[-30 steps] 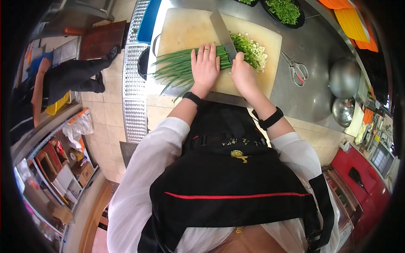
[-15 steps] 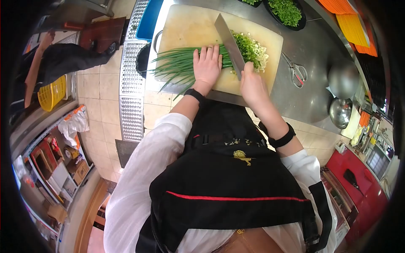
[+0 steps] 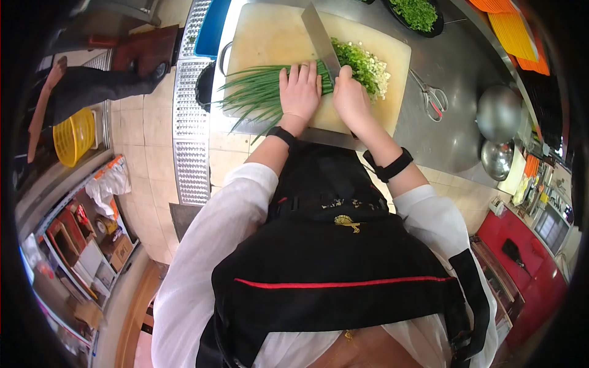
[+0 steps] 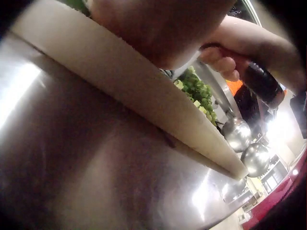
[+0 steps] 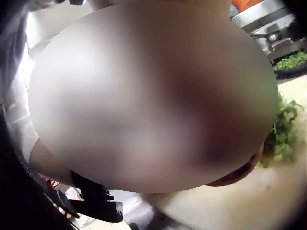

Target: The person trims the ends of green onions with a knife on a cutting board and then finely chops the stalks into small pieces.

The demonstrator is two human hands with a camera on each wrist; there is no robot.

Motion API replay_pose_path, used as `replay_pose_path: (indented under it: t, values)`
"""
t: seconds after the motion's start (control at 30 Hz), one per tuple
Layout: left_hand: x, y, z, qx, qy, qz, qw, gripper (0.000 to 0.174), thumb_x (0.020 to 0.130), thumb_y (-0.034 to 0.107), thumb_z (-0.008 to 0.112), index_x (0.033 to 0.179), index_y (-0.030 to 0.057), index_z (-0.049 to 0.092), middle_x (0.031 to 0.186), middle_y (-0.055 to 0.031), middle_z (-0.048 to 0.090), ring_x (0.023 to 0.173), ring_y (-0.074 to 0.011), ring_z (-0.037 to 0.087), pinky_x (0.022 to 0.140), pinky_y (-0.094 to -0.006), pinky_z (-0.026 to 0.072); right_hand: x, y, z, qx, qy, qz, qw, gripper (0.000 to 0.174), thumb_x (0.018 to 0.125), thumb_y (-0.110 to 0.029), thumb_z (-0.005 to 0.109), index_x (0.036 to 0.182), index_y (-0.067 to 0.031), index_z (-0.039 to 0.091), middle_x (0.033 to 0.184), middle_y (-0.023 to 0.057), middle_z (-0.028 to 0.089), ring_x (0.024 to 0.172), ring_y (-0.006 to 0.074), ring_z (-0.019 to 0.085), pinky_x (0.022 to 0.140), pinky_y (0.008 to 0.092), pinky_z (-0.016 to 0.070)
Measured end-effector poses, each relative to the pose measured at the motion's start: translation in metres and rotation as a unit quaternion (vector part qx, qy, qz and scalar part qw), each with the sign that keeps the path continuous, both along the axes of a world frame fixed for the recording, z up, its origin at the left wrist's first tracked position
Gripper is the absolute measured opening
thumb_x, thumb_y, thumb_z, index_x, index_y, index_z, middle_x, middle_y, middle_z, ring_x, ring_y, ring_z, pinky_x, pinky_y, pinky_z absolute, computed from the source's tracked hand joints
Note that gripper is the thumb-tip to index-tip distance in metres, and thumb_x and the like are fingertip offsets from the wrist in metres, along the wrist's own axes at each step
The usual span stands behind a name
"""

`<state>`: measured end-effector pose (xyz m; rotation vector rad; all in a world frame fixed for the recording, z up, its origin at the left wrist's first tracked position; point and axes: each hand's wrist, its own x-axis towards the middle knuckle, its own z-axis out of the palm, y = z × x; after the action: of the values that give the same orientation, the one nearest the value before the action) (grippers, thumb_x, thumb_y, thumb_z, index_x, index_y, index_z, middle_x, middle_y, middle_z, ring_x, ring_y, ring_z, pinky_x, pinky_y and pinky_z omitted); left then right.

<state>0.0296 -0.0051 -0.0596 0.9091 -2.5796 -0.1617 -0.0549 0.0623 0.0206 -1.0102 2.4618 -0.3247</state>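
Note:
A bundle of green onions (image 3: 248, 89) lies across a pale cutting board (image 3: 270, 37). My left hand (image 3: 299, 97) rests on the bundle and presses it down, fingers extended over the stalks. With my right hand (image 3: 353, 101) I grip a broad-bladed kitchen knife (image 3: 319, 37), whose blade stands at the cut end of the bundle. Its dark handle (image 4: 261, 80) shows in the left wrist view, behind the curled fingers. Chopped green onion (image 3: 367, 69) is heaped on the blade's right side. A large blur hides most of the right wrist view.
Scissors (image 3: 432, 101) lie on the steel counter (image 3: 451, 135) right of the board. Beyond are two round metal bowls (image 3: 498, 113) and a black bowl of chopped greens (image 3: 420, 13). A blue bin (image 3: 211, 27) stands at the left; another person's leg (image 3: 116, 80) is farther left.
The right hand and knife drew back right and toward me half a second ago, then returned to the bundle's cut end. The left hand stays on the green onions.

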Motion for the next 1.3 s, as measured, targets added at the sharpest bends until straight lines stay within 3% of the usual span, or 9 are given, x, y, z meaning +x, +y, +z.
replay_pose_path:
  t: [0.17,0.33,0.4,0.63,0.7,0.83,1.03,1.13,1.3]
  values:
    - [0.000,-0.001,-0.001,-0.002,-0.013,0.003,1.000,0.037,0.084,0.027,0.050,0.116,0.0084,0.054,0.109,-0.0043,0.055,0.106,-0.0202,0.046,0.094,-0.0410,0.0310,-0.001,0.014,0.026,-0.044,0.029,0.025,0.998,0.016,0.089,-0.013,0.044,0.090,0.0008,0.037,0.061,0.0264,0.055,0.060,0.0441,0.056,0.055,0.0517,0.0435]
    - [-0.001,-0.001,-0.001,0.003,-0.006,0.006,1.000,0.038,0.085,0.027,0.050,0.117,0.0084,0.053,0.109,-0.0046,0.054,0.106,-0.0202,0.046,0.094,-0.0412,0.0310,0.009,0.030,0.035,-0.006,0.022,0.032,0.999,0.016,0.089,-0.013,0.044,0.091,0.0010,0.037,0.060,0.0263,0.055,0.060,0.0436,0.056,0.055,0.0514,0.0434]
    - [0.000,-0.001,-0.001,0.004,-0.009,0.007,1.000,0.038,0.085,0.027,0.050,0.118,0.0084,0.053,0.109,-0.0046,0.054,0.106,-0.0202,0.045,0.094,-0.0412,0.0312,0.012,0.029,0.039,0.063,-0.026,0.027,0.997,0.012,0.083,-0.006,0.040,0.092,0.0018,0.036,0.071,0.0292,0.059,0.072,0.0447,0.060,0.066,0.0513,0.0467]
    - [-0.001,-0.002,-0.002,-0.010,-0.017,0.006,1.000,0.039,0.084,0.026,0.050,0.118,0.0077,0.053,0.108,-0.0051,0.055,0.105,-0.0205,0.047,0.094,-0.0410,0.0318,0.014,0.012,0.014,0.055,-0.007,0.039,0.998,0.012,0.084,-0.007,0.039,0.091,0.0024,0.036,0.069,0.0282,0.059,0.070,0.0439,0.060,0.063,0.0507,0.0474]
    - [-0.001,-0.002,-0.002,-0.011,-0.014,0.005,1.000,0.038,0.084,0.025,0.050,0.118,0.0073,0.053,0.108,-0.0052,0.055,0.105,-0.0206,0.047,0.093,-0.0409,0.0321,0.010,0.001,-0.005,-0.030,0.013,0.016,0.999,0.014,0.089,-0.013,0.041,0.091,0.0004,0.036,0.064,0.0271,0.057,0.065,0.0442,0.058,0.058,0.0530,0.0441]
    - [0.000,0.001,-0.001,0.009,0.003,0.004,1.000,0.041,0.084,0.024,0.050,0.120,0.0044,0.050,0.110,-0.0086,0.054,0.106,-0.0225,0.047,0.094,-0.0404,0.0324,-0.002,-0.010,-0.006,-0.074,0.027,0.028,0.996,0.015,0.089,-0.013,0.043,0.091,0.0004,0.036,0.064,0.0270,0.057,0.064,0.0438,0.058,0.057,0.0523,0.0442]
    - [0.000,-0.001,-0.001,0.052,0.018,0.016,0.998,0.046,0.083,0.024,0.051,0.122,0.0004,0.045,0.113,-0.0126,0.052,0.109,-0.0263,0.046,0.096,-0.0395,0.0321,0.007,0.013,0.038,0.001,-0.001,0.018,1.000,0.014,0.084,-0.009,0.042,0.092,0.0021,0.036,0.068,0.0292,0.058,0.069,0.0450,0.059,0.062,0.0517,0.0463]
    - [0.000,-0.001,-0.002,0.055,0.027,0.018,0.998,0.046,0.083,0.024,0.051,0.122,-0.0002,0.045,0.115,-0.0130,0.052,0.109,-0.0273,0.046,0.096,-0.0395,0.0320,0.012,0.028,0.034,0.001,0.008,0.030,1.000,0.016,0.090,-0.014,0.043,0.091,0.0006,0.036,0.062,0.0266,0.055,0.062,0.0447,0.056,0.056,0.0520,0.0423]
    - [0.001,-0.001,-0.003,0.065,0.041,0.020,0.997,0.045,0.083,0.023,0.052,0.121,-0.0002,0.046,0.115,-0.0131,0.051,0.109,-0.0273,0.045,0.096,-0.0396,0.0320,0.018,0.033,0.035,0.040,-0.020,0.033,0.998,0.014,0.087,-0.011,0.041,0.092,0.0013,0.035,0.067,0.0282,0.057,0.067,0.0452,0.057,0.060,0.0524,0.0441]
